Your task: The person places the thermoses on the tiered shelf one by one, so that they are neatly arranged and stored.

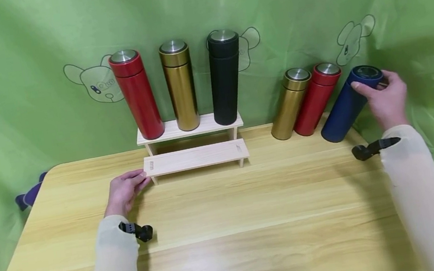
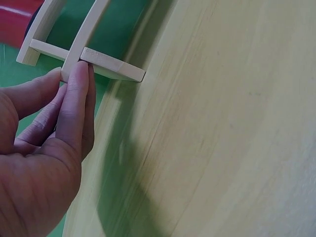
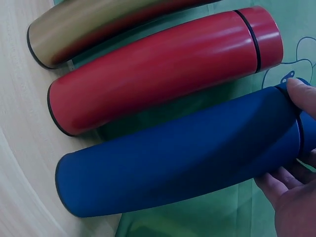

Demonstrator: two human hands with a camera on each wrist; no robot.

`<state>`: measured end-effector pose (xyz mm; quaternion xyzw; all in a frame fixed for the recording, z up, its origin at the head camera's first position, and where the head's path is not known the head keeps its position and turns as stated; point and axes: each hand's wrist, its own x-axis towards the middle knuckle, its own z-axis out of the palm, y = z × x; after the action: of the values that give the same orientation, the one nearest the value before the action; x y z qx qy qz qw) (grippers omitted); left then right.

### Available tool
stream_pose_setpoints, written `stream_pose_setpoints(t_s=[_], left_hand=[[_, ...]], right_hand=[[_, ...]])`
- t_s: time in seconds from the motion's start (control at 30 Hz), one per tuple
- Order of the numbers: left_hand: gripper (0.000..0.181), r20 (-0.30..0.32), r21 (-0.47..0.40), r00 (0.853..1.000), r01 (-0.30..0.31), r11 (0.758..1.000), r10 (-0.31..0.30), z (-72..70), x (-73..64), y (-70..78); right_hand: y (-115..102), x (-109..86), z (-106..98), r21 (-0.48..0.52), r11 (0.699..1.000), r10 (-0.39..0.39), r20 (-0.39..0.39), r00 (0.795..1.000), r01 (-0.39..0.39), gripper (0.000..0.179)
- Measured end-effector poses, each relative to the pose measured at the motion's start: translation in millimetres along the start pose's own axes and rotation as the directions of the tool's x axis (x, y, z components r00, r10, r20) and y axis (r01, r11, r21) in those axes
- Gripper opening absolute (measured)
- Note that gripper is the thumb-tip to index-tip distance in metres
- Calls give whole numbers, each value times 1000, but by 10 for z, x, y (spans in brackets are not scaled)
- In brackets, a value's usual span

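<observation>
My right hand (image 1: 388, 95) grips a blue thermos flask (image 1: 344, 110) round its top end, thumb on the near side. The flask's base is at the table's right edge. Beside it stand a red flask (image 1: 317, 99) and a gold flask (image 1: 291, 104). At the left, my left hand (image 1: 126, 191) pinches the left end of the lower shelf (image 1: 195, 158) of a small two-step wooden rack. In the left wrist view the thumb and fingers of the left hand (image 2: 54, 133) meet at the board's corner (image 2: 74, 59). The lower shelf is bare.
On the upper shelf (image 1: 175, 131) stand another red flask (image 1: 138, 95), another gold flask (image 1: 181, 85) and a black flask (image 1: 226, 76). A green curtain (image 1: 52, 121) hangs behind and beside the wooden table (image 1: 230, 226). Something purple (image 1: 31, 193) lies beyond the table's left edge.
</observation>
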<state>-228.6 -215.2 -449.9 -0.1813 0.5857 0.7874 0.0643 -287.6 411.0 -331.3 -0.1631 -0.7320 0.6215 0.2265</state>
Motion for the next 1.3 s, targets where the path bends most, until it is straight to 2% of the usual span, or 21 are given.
stream_pose_setpoints(t_s=[0.13, 0.43, 0.63, 0.83, 1.03, 1.3], left_hand=[[43, -4, -6, 1000, 6, 1000, -6, 8, 6, -1], [44, -10, -11, 1000, 1, 1000, -1, -5, -10, -21], [43, 1, 0, 1000, 12, 1000, -12, 6, 3, -46], [42, -9, 11, 1000, 0, 1000, 1, -7, 7, -17], [43, -2, 6, 1000, 15, 1000, -15, -12, -3, 0], [43, 10, -2, 1000, 15, 1000, -15, -24, 5, 9]], right_hand=[[-31, -49, -34, 17, 1000, -9, 18, 1000, 9, 86], [-100, -196, -49, -50, 999, -7, 60, 998, 10, 86], [-151, -323, -126, -24, 999, -31, 55, 998, 33, 80], [-261, -433, -77, 34, 998, -51, 117, 992, 47, 75], [-289, -553, -51, 77, 994, -95, 191, 977, 81, 68], [-339, -682, 0, 83, 987, -156, 300, 941, 137, 63]])
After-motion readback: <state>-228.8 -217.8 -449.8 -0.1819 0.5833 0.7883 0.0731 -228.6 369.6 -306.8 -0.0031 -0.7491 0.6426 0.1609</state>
